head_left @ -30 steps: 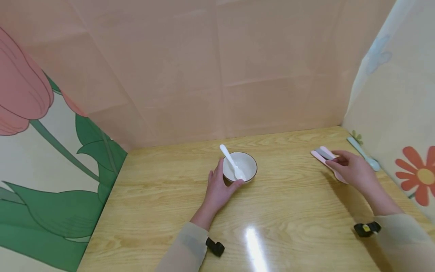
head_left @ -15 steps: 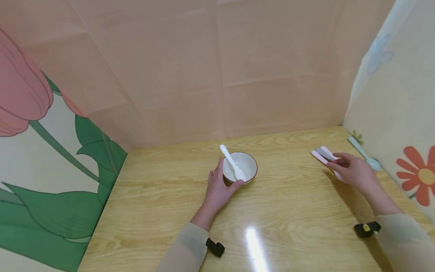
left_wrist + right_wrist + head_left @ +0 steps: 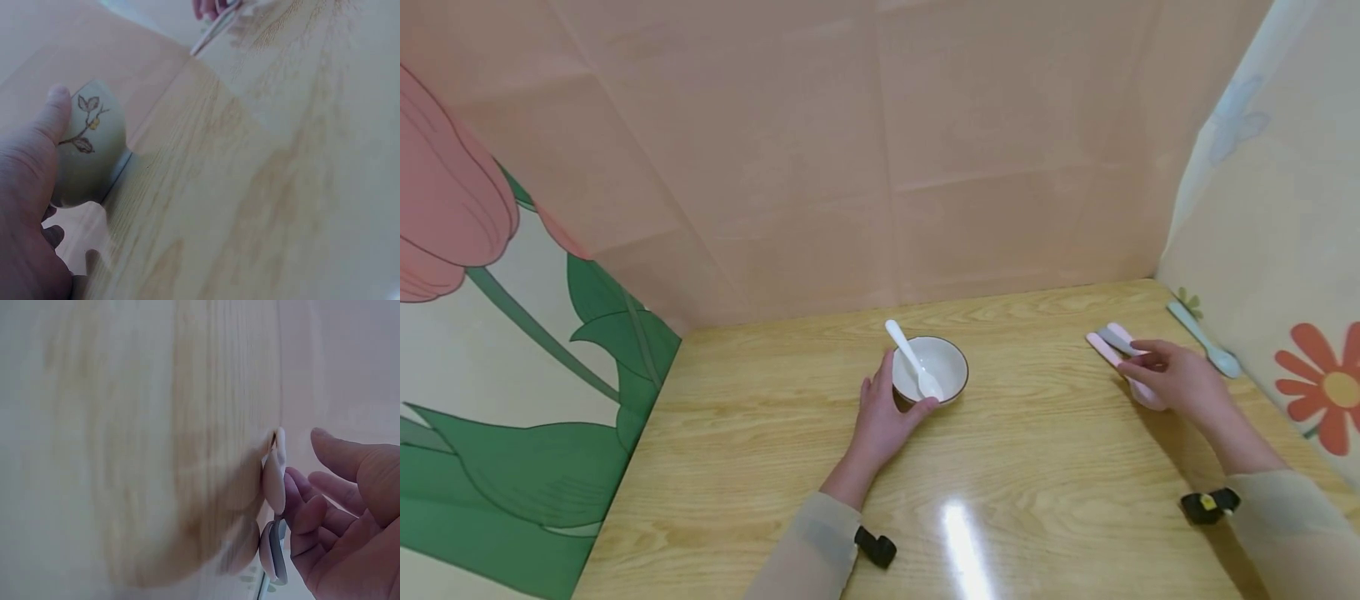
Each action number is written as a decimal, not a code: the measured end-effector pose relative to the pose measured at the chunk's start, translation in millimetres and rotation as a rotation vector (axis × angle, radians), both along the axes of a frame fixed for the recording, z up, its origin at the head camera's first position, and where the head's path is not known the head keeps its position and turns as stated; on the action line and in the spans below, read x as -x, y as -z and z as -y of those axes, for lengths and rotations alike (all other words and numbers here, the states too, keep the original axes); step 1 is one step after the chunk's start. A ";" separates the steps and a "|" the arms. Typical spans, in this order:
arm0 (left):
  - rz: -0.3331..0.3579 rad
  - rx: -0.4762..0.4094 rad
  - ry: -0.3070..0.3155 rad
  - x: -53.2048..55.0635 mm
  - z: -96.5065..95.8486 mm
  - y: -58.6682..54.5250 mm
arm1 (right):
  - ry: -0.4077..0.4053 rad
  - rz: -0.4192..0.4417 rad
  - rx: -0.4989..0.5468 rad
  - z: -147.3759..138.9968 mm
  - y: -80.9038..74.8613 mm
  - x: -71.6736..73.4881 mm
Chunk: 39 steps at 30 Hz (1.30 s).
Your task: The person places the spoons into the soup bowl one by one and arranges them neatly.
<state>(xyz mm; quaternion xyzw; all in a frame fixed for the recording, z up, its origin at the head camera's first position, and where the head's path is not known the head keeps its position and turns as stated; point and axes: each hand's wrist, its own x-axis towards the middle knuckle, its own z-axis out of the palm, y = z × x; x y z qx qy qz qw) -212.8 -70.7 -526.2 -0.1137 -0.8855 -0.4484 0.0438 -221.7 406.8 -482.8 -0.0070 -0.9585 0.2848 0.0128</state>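
A white bowl (image 3: 953,362), a white spoon (image 3: 913,358) propped inside, stands at the middle of a wood-grain desk (image 3: 760,467), the left hand (image 3: 880,417) keeping a curled grip around its side. At right, the right hand (image 3: 1183,383) is at two pink spoons (image 3: 1103,347) and a gray one; its grip is unclear. Nearby, a pale-blue spoon (image 3: 1202,337) lies beside a flower-print backdrop (image 3: 1262,250).

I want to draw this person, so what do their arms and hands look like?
The left hand and right hand wear no gloves. The left sleeve and right sleeve are pale beige. A small black gadget sits by the left cuff; a second black gadget, with a yellow patch, by the right.
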 end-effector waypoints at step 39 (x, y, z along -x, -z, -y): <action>0.024 -0.008 -0.005 -0.2 -0.6 -0.3 | -0.082 0.026 -0.048 13.7 3.5 19.3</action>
